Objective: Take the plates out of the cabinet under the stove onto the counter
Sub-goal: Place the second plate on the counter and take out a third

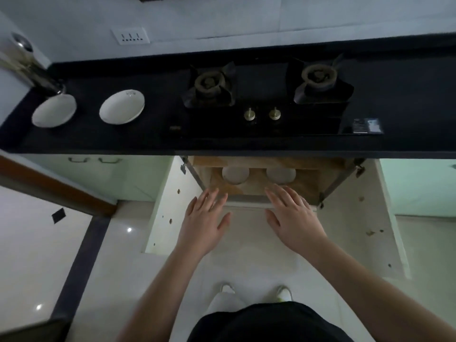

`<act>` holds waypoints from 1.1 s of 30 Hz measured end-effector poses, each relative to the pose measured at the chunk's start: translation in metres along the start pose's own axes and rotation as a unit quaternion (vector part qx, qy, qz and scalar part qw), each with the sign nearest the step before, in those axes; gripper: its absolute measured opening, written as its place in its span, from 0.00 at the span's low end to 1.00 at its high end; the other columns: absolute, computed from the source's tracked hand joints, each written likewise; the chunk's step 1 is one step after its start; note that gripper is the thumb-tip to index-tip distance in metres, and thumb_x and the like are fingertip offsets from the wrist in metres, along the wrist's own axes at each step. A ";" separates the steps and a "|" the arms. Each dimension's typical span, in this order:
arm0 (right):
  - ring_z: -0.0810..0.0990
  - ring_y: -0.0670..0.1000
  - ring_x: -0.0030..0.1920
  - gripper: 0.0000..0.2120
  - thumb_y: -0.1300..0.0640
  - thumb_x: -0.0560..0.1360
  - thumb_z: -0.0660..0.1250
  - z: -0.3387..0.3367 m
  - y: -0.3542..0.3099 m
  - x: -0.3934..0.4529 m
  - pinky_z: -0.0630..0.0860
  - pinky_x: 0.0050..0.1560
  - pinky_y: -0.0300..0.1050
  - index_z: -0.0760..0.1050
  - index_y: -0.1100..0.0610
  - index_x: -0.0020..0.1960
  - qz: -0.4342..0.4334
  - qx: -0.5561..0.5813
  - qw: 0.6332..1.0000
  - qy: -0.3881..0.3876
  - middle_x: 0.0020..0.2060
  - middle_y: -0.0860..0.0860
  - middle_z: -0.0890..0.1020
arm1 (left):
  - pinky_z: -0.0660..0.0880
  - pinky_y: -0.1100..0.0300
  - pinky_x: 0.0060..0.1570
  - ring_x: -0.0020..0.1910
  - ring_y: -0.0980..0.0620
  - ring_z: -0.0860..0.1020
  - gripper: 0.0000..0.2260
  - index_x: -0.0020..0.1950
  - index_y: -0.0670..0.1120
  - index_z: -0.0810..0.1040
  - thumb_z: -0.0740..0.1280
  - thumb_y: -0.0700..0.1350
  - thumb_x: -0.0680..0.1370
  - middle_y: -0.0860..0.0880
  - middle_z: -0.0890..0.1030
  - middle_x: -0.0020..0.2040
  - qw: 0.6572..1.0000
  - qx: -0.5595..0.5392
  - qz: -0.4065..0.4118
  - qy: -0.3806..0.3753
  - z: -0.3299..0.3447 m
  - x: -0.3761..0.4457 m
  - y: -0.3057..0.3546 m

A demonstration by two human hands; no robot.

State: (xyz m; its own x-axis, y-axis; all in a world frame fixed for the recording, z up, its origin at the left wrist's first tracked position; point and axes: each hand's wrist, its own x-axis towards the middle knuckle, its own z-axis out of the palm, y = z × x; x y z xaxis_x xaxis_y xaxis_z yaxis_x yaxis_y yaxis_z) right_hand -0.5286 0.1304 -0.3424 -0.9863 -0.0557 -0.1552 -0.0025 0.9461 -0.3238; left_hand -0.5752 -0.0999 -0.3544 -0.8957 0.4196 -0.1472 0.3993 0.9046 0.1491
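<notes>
Black stone counter (246, 144) ran across the kitchen below a pale tiled wall with a white socket plate (130, 35). Set into it was a black glass two-burner gas stove (269, 99) with two brass knobs at its front. On the counter left of the stove sat two white round ceramic plates, one (122, 107) near the stove and the other (54, 110) further left, beside a metal pipe (37, 70). Under the stove, the cabinet (259, 183) stood with both white doors swung wide; the left door (170, 206) and right door (365, 218) flanked the opening. Inside, on a brown lined shelf, two more white round plates lay side by side, the left one (235, 174) and the right one (281, 174), partly hidden under the counter edge. Both arms reached toward the opening. The left hand (204, 220) was released, fingers spread and straight, grasping nothing, over the shelf's front edge. The right hand (293, 218) was likewise released and spread, near the right plate but apart from it.
</notes>
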 end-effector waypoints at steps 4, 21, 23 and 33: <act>0.57 0.53 0.75 0.27 0.43 0.81 0.49 0.010 -0.010 0.020 0.56 0.73 0.50 0.56 0.52 0.77 -0.029 -0.022 0.999 -0.027 0.75 0.50 0.62 | 0.50 0.50 0.75 0.79 0.48 0.53 0.30 0.78 0.52 0.62 0.42 0.62 0.80 0.49 0.61 0.79 1.000 -0.004 -0.010 0.004 0.001 0.001 -0.015; 0.56 0.53 0.76 0.27 0.44 0.81 0.50 0.055 -0.026 0.117 0.52 0.74 0.49 0.54 0.51 0.77 -0.018 -0.023 0.997 -0.068 0.76 0.50 0.61 | 0.60 0.48 0.73 0.76 0.45 0.62 0.26 0.78 0.49 0.63 0.50 0.58 0.82 0.46 0.68 0.76 0.999 -0.017 -0.046 -0.008 0.050 0.060 -0.096; 0.57 0.52 0.76 0.26 0.44 0.81 0.49 0.072 -0.014 0.134 0.50 0.74 0.47 0.55 0.51 0.77 -0.025 -0.026 0.997 -0.063 0.75 0.50 0.62 | 0.62 0.47 0.71 0.75 0.45 0.64 0.26 0.77 0.49 0.65 0.50 0.58 0.82 0.46 0.69 0.74 0.999 -0.012 -0.047 -0.003 0.067 0.081 -0.097; 0.50 0.51 0.77 0.28 0.42 0.80 0.47 0.193 0.059 0.237 0.50 0.75 0.50 0.50 0.48 0.78 -0.068 -0.062 0.991 -0.098 0.78 0.48 0.54 | 0.61 0.43 0.72 0.73 0.42 0.66 0.24 0.74 0.48 0.69 0.51 0.58 0.82 0.46 0.72 0.71 0.997 -0.013 -0.079 -0.021 0.226 0.188 -0.109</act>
State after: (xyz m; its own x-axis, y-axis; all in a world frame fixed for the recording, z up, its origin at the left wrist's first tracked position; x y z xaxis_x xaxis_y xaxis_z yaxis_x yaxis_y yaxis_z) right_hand -0.7304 0.1111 -0.5784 -0.9243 -0.2354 -0.3005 -0.1657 0.9566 -0.2398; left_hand -0.7432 -0.1023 -0.6193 -0.9377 0.2747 -0.2125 0.2477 0.9579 0.1454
